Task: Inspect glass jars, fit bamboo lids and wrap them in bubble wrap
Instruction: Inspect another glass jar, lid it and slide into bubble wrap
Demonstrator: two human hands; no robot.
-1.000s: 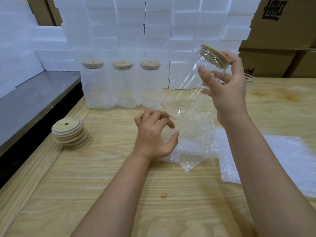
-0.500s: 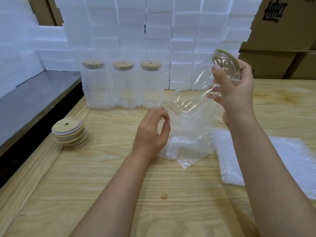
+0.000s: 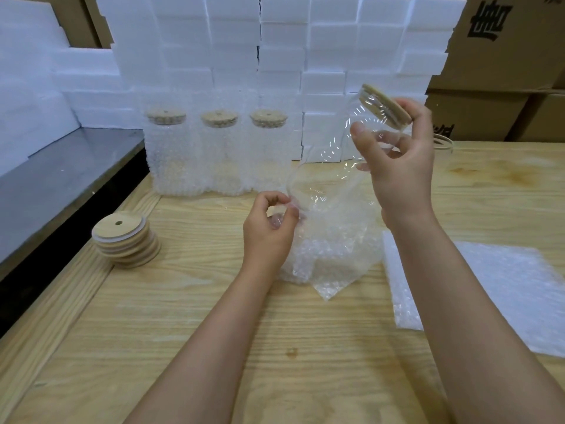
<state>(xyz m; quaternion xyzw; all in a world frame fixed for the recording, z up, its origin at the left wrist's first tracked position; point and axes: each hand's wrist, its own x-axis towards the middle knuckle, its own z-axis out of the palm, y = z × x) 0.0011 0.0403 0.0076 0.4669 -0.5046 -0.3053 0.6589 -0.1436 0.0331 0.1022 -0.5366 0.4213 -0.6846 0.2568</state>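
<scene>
Tilted jar [image 3: 334, 157], seemingly lidded, in right hand [image 3: 400, 162]

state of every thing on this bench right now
glass jar: lidded, tilted, held off the table
bubble wrap bag: crumpled, lifted at the jar's base
left hand: pinches the bag's edge
right hand: grips the jar near its lid
three wrapped jars: upright, lidded
spare lids: stacked
bubble wrap sheets: lying flat

Right hand [image 3: 400, 166] gripping lidded jar [image 3: 333, 166], left hand [image 3: 269, 231] pinching wrap [image 3: 330, 249]
</scene>
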